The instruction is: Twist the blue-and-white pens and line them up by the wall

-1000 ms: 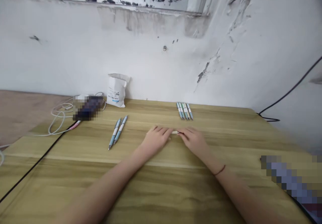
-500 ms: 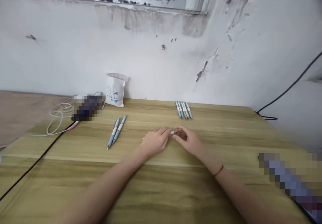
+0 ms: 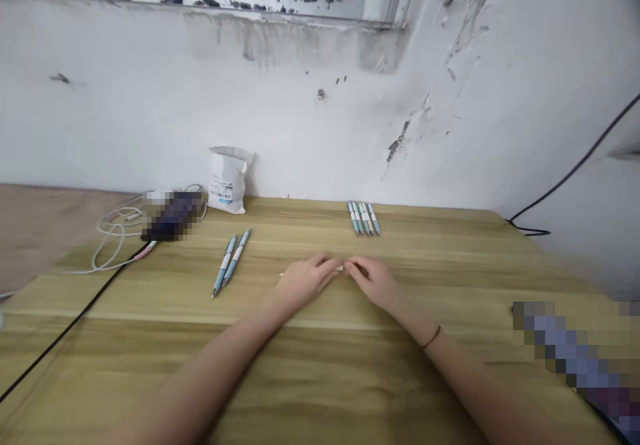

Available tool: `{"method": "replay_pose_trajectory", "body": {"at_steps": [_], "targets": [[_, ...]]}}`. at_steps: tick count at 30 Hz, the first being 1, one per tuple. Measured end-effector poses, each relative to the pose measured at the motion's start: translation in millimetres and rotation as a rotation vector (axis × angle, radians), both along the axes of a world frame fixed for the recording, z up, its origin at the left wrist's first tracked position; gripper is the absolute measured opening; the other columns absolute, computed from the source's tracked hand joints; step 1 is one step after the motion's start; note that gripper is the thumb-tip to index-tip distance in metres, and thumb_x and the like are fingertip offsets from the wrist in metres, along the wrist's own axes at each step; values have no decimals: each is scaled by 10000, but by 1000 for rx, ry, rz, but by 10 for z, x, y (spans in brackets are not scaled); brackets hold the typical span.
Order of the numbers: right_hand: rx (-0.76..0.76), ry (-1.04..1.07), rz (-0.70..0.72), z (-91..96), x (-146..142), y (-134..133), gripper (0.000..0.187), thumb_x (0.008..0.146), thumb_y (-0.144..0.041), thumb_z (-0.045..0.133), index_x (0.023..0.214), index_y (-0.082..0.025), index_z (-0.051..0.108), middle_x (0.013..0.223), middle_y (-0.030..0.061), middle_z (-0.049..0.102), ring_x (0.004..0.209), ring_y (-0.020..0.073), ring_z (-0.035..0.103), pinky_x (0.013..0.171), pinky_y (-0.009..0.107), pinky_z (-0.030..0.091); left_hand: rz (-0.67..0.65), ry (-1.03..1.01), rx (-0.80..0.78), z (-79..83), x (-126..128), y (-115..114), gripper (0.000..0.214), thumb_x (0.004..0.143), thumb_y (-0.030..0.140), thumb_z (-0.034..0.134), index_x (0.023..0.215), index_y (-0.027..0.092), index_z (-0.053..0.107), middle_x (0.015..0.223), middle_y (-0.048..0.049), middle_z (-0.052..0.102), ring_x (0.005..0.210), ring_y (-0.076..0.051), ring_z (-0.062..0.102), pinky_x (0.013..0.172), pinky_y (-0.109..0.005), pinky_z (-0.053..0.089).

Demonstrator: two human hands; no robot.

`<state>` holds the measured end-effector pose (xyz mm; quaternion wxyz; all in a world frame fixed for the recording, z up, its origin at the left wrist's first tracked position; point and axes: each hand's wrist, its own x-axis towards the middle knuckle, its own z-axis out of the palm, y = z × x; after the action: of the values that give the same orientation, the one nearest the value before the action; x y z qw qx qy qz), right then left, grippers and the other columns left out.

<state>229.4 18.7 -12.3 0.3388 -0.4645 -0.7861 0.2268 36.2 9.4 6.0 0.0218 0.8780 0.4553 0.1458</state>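
Note:
A pen (image 3: 340,268) lies crosswise low over the table, mostly hidden by my hands; a short pale piece shows between them. My left hand (image 3: 307,279) is closed around its barrel, and a thin end pokes out past the wrist side. With fingertips pinched together, my right hand (image 3: 373,279) grips the pen's tip end. Left of my hands, two light-blue pens (image 3: 231,261) with white bands lie side by side at a slant. Farther back, several similar pens (image 3: 363,218) lie in a neat row.
A white packet (image 3: 227,181) stands against the wall at the back left. Beside it are a blurred dark object (image 3: 173,217), white cables (image 3: 107,245) and a black cord (image 3: 85,308). Another blurred object (image 3: 575,358) sits at the table's right edge.
My right fingers have closed in over the pen's tip, which showed between the hands before. My left hand stays around the barrel. The view has shifted slightly.

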Motion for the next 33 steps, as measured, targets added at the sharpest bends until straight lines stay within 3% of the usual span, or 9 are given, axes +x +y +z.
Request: {"method": "replay_pose_trajectory", "body": {"at_steps": [9,16,23,27,33], "targets": [[147,78,-30,-15,20,-14,114,838,-256,492,880,-206,585,818,40,629,739,178,572,720,318,454,-28,-99,15,-28,-8,21,327,949,336,289,1126,235,544,1028,-43,611,865,-161,611,736,-259,487],[25,120,-99,-3,17,-19,180,832,-331,510,913,-191,590,683,9,577,583,148,513,554,269,425,-47,-31,-9,9,-27,6,416,910,218,369,1305,348,386,1054,-21,589,823,-160,615,684,-248,492],[-71,349,-168,-93,54,43,233,828,-397,514,912,-185,561,791,45,625,680,166,572,605,279,455,8,-104,11,-35,-31,33,352,923,248,339,1266,292,410,1064,-40,570,881,-169,602,739,-268,487],[-67,353,-203,-123,70,64,227,817,-395,521,903,-189,562,734,27,602,623,156,550,565,271,441,61,-137,-12,-96,-52,88,269,918,229,345,1169,218,443,1043,-57,581,920,-186,591,771,-287,478],[-86,343,-233,-116,61,51,242,806,-399,526,922,-188,553,686,13,570,584,151,519,534,266,417,61,-135,-12,-132,-68,139,231,908,148,333,1087,210,464,1098,-55,540,973,-178,566,830,-292,458]]}}
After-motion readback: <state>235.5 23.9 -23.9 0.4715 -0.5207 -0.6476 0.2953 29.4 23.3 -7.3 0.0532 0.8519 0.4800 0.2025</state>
